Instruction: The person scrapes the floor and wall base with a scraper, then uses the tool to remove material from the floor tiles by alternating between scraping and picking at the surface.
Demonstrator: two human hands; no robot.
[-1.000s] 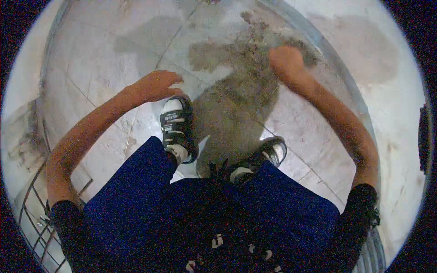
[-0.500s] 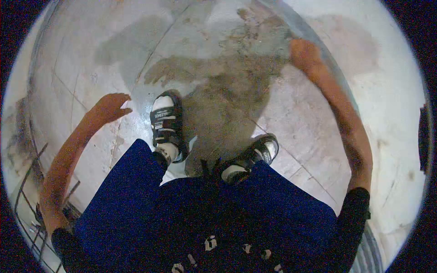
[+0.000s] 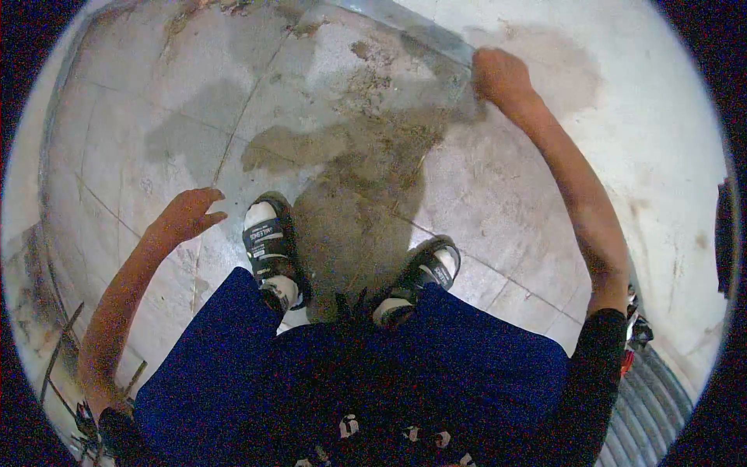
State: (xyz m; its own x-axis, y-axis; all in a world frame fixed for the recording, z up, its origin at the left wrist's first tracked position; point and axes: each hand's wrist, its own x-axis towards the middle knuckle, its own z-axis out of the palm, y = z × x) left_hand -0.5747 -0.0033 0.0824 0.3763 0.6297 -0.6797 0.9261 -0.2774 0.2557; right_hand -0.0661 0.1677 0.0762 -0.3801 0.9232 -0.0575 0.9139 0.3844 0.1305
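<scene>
Much open floor (image 3: 506, 194), right hand (image 3: 498, 76) on rail (image 3: 420, 31), left hand (image 3: 187, 216) spread

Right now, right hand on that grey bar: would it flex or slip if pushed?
Likely stiff: the grey bar runs straight and looks metallic. Possibly slick: smooth surface, damp patches on the floor nearby. Whether the right hand grips or only rests on it, cannot tell.

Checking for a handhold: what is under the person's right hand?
A grey strip runs up to the right hand across the stained tile floor. The hand covers its end, so any grip by the fingers is hidden.
</scene>
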